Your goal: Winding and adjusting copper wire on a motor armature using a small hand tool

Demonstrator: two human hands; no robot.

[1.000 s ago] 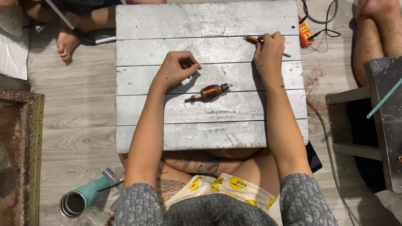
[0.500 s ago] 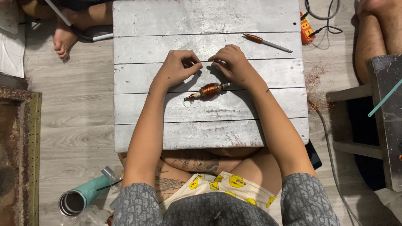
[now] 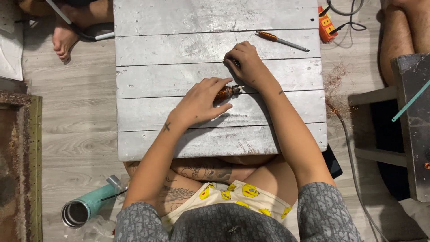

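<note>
A small copper-wound rotor (image 3: pixel 227 92) lies on the grey plank board (image 3: pixel 179 27) in front of me. My left hand (image 3: pixel 201 102) rests over it, fingers and thumb closed around its left end. Just above it my right hand (image 3: pixel 247 63) sits knuckles up with the fingertips curled and pinched together on the board. Whether anything thin is between them is too small to tell. A slim tool with an orange-brown grip and a metal shaft (image 3: pixel 281 41) lies loose on the board beyond my right hand.
An orange box with cables (image 3: pixel 325 18) sits at the board's far right corner. Another person's foot (image 3: pixel 62 39) and another person's leg (image 3: pixel 398 31) flank the board. A dark bench (image 3: pixel 414 130) stands right, copper wire scraps (image 3: pixel 333 83) beside it. A teal tube (image 3: pixel 85 208) lies near my left knee.
My right hand left the slim tool, came in toward the middle, and now sits above the rotor. My left hand dropped from a pinch higher up onto the rotor, which has shifted slightly.
</note>
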